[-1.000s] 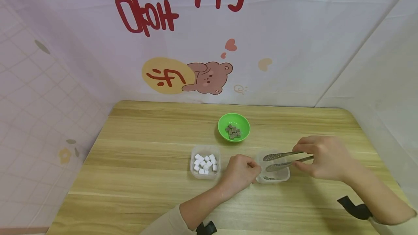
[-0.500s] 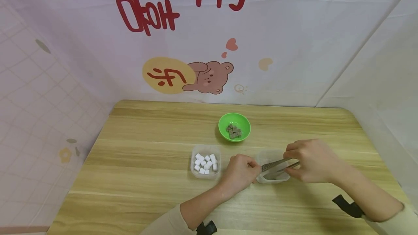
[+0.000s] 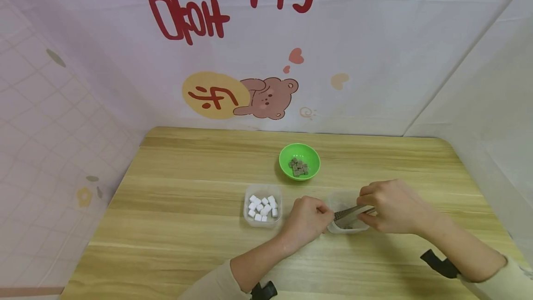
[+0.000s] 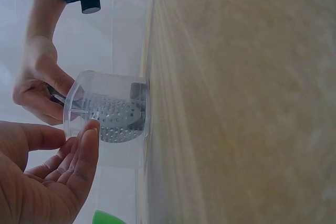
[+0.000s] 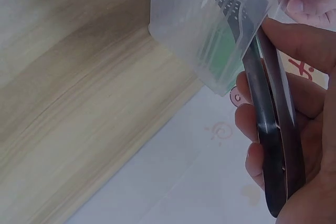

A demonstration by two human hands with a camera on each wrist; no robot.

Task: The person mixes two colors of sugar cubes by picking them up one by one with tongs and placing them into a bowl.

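Note:
My left hand [image 3: 306, 221] pinches the near-left rim of a clear plastic container [image 4: 105, 80] on the table. Metal tongs [image 5: 268, 129] with perforated tips are gripped in my right hand [image 3: 393, 205] at the container's right side. Their tips reach down inside it, close to a few small dark cubes [image 4: 139, 90] at the bottom, seen through the wall in the left wrist view. Whether the tips touch a cube I cannot tell. Behind the hands, a green bowl [image 3: 310, 154] holds several grey-brown cubes [image 3: 299, 169].
Left of my left hand stands another clear container [image 3: 262, 224] with several white cubes [image 3: 263, 208]. All of this rests on a wood-grain table [image 3: 187, 198]. A printed white curtain [image 3: 366, 36] rises behind the table's far edge.
My right hand has moved left and lowered the tongs into the container. The tongs' arms have come closer together. My left hand keeps its hold on the rim.

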